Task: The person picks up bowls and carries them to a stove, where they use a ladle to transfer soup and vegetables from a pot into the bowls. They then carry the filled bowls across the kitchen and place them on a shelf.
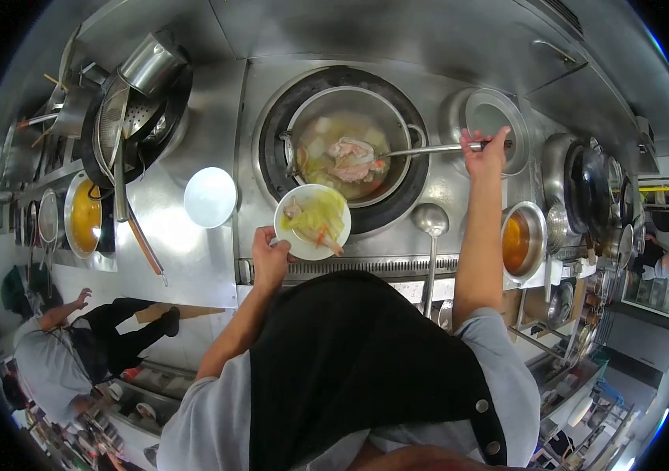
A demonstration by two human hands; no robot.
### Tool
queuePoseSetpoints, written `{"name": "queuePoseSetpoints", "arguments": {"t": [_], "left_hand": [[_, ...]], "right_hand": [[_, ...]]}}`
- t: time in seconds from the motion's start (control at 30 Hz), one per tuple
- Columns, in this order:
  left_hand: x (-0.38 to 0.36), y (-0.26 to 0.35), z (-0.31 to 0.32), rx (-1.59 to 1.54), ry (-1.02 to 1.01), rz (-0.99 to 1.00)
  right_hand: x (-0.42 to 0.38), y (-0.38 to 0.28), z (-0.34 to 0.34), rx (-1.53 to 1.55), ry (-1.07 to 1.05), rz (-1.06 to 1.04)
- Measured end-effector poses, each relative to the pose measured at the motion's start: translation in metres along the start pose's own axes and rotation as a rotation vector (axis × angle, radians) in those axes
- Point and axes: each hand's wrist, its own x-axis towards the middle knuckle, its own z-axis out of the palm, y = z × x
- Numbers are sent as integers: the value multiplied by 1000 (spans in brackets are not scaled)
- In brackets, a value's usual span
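My left hand (272,257) grips the rim of a white plate (287,246), thumb on top. Pale cabbage (320,210) and a few pieces of meat lie on the plate, which is held at the pot's near-left edge. My right hand (487,154) is wrapped round the far end of a long-handled metal scoop (440,148). Its shaft crosses the right rim of a large metal pot (403,118). Pink meat on the bone (356,157) sits at the scoop's end, hiding its head. Cloudy broth with pale chunks surrounds the meat.
A white bowl (210,197) stands left of the burner. A ladle (430,220) rests at the right front, near a pan of orange liquid (516,242). A round metal pot (496,118) stands behind my right hand. Strainers and pans hang left. Another person (60,353) is at lower left.
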Motion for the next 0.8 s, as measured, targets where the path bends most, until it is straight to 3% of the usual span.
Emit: {"name": "queuePoseSetpoints", "arguments": {"t": [0.27,0.57,0.8], "left_hand": [[-11,-12,-3,-43,9,35],[-20,-29,-12,-29,21,23],[-28,-29,-14,-78,74,2]], "right_hand": [[-6,35,12,-35,-16,-7],[-36,28,56,-189,-321,-162],[-44,35,89,-215,-376,-265]]}}
